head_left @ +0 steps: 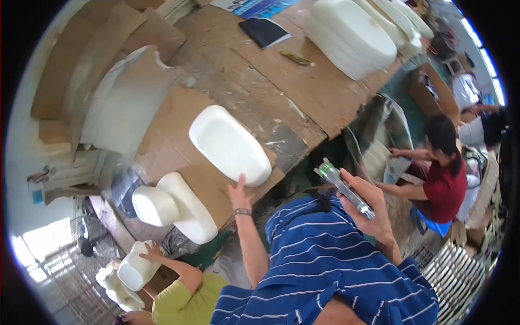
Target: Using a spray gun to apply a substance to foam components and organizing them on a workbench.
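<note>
A white, oblong, shallow moulded tub (232, 146) lies with its hollow side up on the cardboard-covered table. My left hand (238, 194) is at its near edge, fingers apart, one fingertip touching the outside of the rim. In my right hand (366, 199), held out over the gap in front of the table, is a slim grey handheld tool with a green band near its head (346, 190). My fingers wrap around its body, and its exact kind is not plain. The tool is apart from the tub.
Two white moulded pieces (187, 208) sit at the table's left end. Stacked cream tubs (352, 38), a dark notebook (264, 32) and a yellowish cutter (295, 57) lie farther back. One co-worker in red (445, 184) sits right; another in yellow-green (187, 298) handles a white piece lower left.
</note>
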`<state>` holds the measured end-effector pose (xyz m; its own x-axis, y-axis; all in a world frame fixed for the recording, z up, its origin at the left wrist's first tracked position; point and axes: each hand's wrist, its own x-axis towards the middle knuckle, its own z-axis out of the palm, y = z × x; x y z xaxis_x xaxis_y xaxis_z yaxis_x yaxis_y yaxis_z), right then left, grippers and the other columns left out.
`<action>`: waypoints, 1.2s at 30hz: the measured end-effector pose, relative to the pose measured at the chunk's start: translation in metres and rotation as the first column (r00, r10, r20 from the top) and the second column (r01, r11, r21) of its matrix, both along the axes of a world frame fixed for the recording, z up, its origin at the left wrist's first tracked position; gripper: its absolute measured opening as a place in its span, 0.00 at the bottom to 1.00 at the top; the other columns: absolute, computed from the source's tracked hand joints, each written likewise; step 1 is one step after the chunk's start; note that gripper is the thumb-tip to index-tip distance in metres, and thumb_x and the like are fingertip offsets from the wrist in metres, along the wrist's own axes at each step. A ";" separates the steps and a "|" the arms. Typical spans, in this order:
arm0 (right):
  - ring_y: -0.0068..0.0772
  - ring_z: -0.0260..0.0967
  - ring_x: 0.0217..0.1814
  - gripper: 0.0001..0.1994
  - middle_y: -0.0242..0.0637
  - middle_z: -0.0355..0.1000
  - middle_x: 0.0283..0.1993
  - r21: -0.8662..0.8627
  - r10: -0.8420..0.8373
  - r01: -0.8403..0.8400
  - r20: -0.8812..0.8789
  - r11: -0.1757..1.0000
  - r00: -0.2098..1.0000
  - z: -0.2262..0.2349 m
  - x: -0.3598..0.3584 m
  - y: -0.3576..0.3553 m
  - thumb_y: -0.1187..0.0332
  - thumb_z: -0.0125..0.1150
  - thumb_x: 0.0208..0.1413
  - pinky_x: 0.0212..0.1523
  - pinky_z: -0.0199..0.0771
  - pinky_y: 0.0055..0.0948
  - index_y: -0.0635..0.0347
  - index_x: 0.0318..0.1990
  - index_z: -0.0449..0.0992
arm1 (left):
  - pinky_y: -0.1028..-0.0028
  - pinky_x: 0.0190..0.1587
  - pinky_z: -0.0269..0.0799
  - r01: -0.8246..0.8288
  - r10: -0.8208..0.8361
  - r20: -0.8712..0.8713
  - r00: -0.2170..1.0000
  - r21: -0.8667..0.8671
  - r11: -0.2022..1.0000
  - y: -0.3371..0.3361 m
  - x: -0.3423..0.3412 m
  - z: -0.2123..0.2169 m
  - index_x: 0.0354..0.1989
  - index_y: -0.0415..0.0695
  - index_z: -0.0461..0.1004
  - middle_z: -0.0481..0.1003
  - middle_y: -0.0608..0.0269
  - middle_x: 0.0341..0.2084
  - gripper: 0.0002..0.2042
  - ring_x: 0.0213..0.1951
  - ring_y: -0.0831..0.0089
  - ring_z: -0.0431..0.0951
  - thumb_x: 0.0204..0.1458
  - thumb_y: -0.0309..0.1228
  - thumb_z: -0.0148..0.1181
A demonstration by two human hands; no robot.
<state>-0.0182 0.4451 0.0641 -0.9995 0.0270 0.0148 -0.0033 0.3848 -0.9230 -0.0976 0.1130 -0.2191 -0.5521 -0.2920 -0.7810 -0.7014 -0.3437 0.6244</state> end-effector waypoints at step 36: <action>0.43 0.78 0.39 0.32 0.48 0.77 0.42 0.145 0.303 -0.306 0.042 0.941 0.952 0.054 0.110 -0.077 0.79 0.67 0.45 0.43 0.74 0.29 0.70 0.63 0.72 | 0.79 0.31 0.76 0.160 -0.180 -0.076 0.981 -0.215 0.963 -0.060 0.222 -0.095 0.52 0.37 0.77 0.80 0.65 0.33 0.21 0.31 0.81 0.78 0.54 0.35 0.71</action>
<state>0.0922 0.3681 0.1176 -0.9597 -0.2799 -0.0233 -0.1250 0.4999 -0.8570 0.1242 0.0535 -0.3137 -0.6759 -0.3368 -0.6555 -0.6730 -0.0807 0.7353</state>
